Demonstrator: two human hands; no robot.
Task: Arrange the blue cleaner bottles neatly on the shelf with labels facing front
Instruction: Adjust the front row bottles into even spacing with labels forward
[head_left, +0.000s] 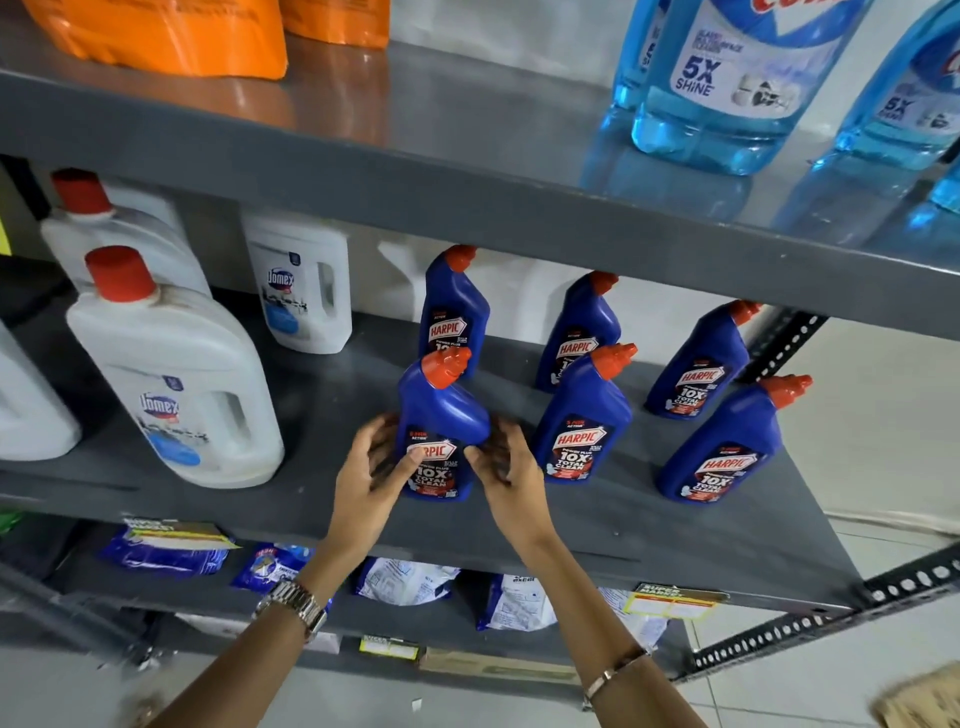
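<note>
Grey shelf (675, 525) stocked with six blue Harpic bottles (582, 421), labels turned forward. Front-left bottle (441, 415) stood upright near shelf edge, clasped low at both sides: left hand (371, 475) and right hand (506, 475) gripped around it.

Six blue cleaner bottles (581, 421) with red caps stand on the middle shelf (649, 525). Four white jugs (176, 395) share it. Above: two orange packs (171, 36), three pale-blue bottles (737, 83). Below: four pouches (166, 551).
</note>
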